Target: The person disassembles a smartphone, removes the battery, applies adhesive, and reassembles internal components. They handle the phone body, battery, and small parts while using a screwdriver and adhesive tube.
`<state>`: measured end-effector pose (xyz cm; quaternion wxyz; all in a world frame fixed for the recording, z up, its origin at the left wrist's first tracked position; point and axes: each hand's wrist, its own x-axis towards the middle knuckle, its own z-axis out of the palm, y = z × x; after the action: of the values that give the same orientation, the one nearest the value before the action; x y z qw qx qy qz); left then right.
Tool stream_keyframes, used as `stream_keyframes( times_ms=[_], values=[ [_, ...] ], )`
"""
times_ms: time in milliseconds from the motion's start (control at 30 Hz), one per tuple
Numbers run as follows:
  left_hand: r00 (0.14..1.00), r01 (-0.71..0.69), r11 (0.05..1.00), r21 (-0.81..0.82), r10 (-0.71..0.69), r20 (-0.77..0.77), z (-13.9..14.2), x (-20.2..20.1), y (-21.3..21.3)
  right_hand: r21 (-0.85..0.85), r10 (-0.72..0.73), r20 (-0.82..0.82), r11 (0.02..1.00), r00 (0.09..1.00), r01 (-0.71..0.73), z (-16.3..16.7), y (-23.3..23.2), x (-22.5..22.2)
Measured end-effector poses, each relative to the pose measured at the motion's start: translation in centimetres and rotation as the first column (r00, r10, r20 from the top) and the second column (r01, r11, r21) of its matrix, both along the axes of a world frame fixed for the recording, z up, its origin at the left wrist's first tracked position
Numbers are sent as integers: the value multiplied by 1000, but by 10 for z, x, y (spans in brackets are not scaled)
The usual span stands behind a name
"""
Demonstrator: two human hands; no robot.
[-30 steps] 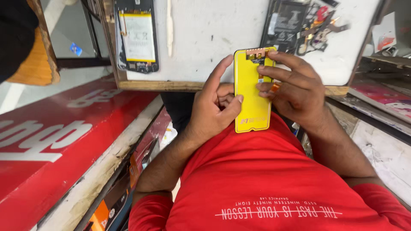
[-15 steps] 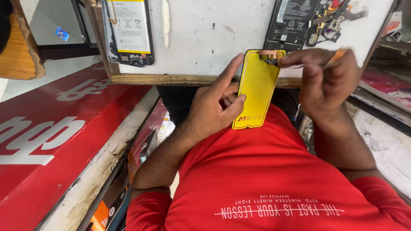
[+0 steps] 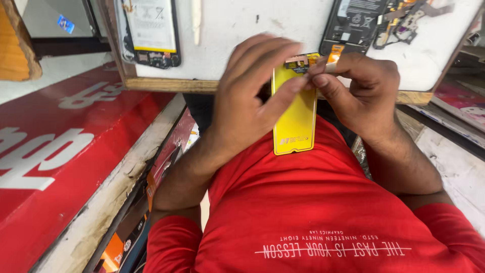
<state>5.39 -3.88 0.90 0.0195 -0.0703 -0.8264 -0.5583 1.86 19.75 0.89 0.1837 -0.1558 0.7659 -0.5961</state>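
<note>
Near the red-shirted chest, the left hand (image 3: 247, 101) clasps the yellow phone panel (image 3: 295, 108) upright; the right hand (image 3: 361, 91) pinches a slim tool (image 3: 329, 65) at its top connector. Steady support suits fine prying. Farther off, opened phones (image 3: 151, 30) lie on the table (image 3: 242, 25).

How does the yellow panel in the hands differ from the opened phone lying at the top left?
The yellow panel is held up between both hands; the opened phone lies flat on the white board. The panel is plain yellow; the phone shows a white battery and dark frame. Both are flat, phone-shaped rectangles.
</note>
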Motion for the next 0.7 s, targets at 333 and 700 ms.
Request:
stream_keyframes(
  times_ms=[333, 700],
  values=[
    [996, 50, 976, 211, -63, 55, -15, -11, 21, 278, 107, -125, 958, 986, -68, -7, -5, 0],
    [972, -16, 928, 372, -73, 223, -35, -12, 25, 186, 112, -1, 976, 994, -110, -29, -4, -3]
  ],
)
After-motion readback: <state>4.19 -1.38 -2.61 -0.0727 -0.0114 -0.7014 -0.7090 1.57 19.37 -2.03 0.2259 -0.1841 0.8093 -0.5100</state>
